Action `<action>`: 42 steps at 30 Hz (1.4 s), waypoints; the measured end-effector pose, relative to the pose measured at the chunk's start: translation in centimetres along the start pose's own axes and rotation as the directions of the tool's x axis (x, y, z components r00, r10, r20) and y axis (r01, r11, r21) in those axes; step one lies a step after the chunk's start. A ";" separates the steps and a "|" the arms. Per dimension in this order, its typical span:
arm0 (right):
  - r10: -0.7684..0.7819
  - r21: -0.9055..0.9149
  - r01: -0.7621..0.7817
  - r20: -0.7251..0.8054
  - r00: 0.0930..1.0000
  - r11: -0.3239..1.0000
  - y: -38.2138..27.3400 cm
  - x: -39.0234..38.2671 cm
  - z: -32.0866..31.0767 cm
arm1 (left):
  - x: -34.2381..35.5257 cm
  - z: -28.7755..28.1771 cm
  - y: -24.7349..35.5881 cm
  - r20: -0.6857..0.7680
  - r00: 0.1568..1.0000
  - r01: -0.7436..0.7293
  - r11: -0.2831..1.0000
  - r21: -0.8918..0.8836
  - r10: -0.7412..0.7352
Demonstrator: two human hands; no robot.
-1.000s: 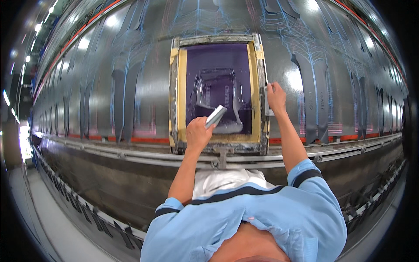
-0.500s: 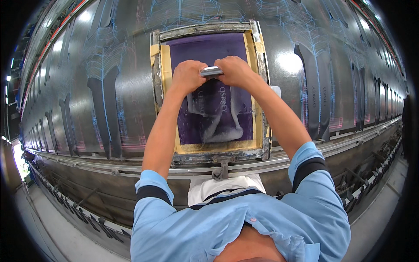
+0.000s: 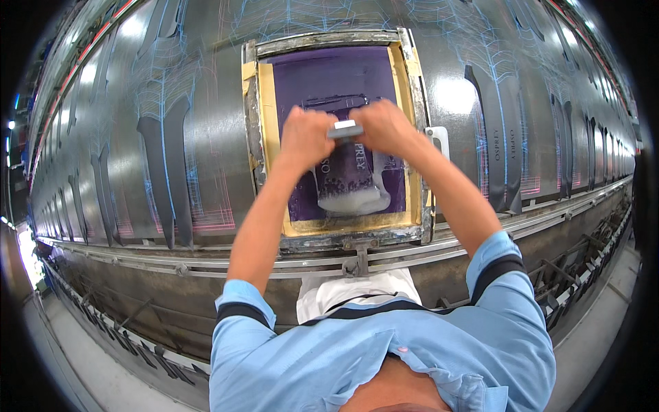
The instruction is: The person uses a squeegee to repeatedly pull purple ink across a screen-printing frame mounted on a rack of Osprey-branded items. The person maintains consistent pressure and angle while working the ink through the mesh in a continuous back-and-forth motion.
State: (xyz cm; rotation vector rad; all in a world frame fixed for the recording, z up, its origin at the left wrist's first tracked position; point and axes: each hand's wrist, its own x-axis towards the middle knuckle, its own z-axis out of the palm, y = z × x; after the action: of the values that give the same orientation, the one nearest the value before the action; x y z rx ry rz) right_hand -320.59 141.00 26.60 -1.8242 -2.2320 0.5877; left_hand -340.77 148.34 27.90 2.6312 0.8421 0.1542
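Observation:
Both my hands grip a squeegee (image 3: pixel 345 130) with a grey-and-white handle, one at each end. My left hand (image 3: pixel 309 139) is closed round its left end, and my right hand (image 3: pixel 386 129) is closed round its right end. Beneath them lies a screen-printing frame (image 3: pixel 252 130) with worn metal bars, yellow tape along the inner edges and a purple mesh (image 3: pixel 329 69). Wet, pale ink (image 3: pixel 354 201) pools on the mesh nearest me, below a dark patch with lettering. My hands hide the squeegee's ends, and its blade edge is hard to make out.
A long dark printing table (image 3: pixel 206 82) runs left and right, marked with blue and pink lines. Dark cut pieces (image 3: pixel 165 172) lie on it on both sides, some printed (image 3: pixel 506 151). A metal rail (image 3: pixel 206 263) follows the near edge. A white handle-like part (image 3: pixel 439 142) sits right of the frame.
My hands and the squeegee have come closer to me over the mesh. The pale ink near the frame's near end looks gathered into a wider band.

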 end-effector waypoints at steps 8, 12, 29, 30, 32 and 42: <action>0.063 0.098 -0.070 0.077 0.995 0.993 1.9 4.8 -0.7 | 3.2 -0.1 -3.0 -0.014 0.998 0.054 0.998 -0.039 -0.054; -0.016 0.029 0.014 0.049 0.999 0.999 -1.7 -3.4 2.7 | -4.1 2.2 1.9 -0.006 1.000 -0.025 0.998 -0.060 0.025; 0.064 0.064 -0.072 0.127 0.990 0.995 3.2 5.9 -2.2 | 5.9 -1.1 -3.5 0.073 0.994 0.079 0.997 -0.021 -0.078; 0.078 0.094 -0.092 0.140 0.987 0.991 3.5 6.2 -2.1 | 6.2 -1.0 -3.6 0.085 0.992 0.102 0.994 -0.038 -0.098; 0.081 0.117 -0.098 0.139 0.987 0.988 3.7 6.4 -1.7 | 6.2 -0.5 -3.9 0.086 0.991 0.111 0.990 -0.083 -0.104; -0.036 0.097 0.039 -0.039 0.999 0.994 1.8 3.2 0.7 | 2.2 0.9 -2.2 -0.016 1.000 0.013 0.998 -0.054 -0.014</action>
State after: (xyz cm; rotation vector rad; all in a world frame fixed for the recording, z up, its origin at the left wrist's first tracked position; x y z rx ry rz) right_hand -319.98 144.26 24.92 -1.7279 -2.1684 0.6396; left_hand -339.98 150.94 26.25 2.5768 0.8487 0.1933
